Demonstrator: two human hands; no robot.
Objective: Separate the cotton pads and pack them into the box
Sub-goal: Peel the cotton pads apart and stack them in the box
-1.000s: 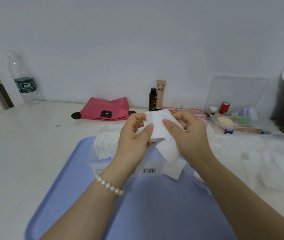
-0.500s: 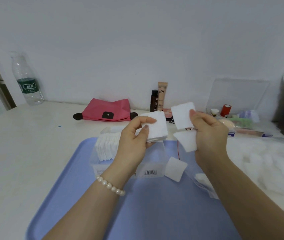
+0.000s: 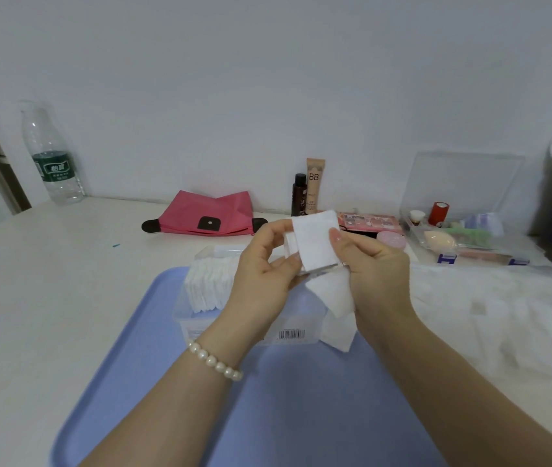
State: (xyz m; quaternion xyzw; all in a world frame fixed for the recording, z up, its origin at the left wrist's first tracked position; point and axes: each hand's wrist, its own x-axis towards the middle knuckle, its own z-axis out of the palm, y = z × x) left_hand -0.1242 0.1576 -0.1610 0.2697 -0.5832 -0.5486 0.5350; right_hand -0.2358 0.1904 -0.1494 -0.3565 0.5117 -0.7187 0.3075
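Observation:
My left hand grips a small stack of white square cotton pads above the clear plastic box. My right hand pinches the right edge of that stack, and further pads hang from its palm. The box stands on the blue tray with a row of pads packed upright at its left end. One loose pad lies on the tray beside the box's right end.
A pile of white cotton wadding lies on the table to the right. At the back stand a water bottle, a pink pouch, two cosmetic tubes and a clear organiser box with its lid up.
Half a second ago my hands were apart, the right one holding up a peeled pad. They have come back together at the stack.

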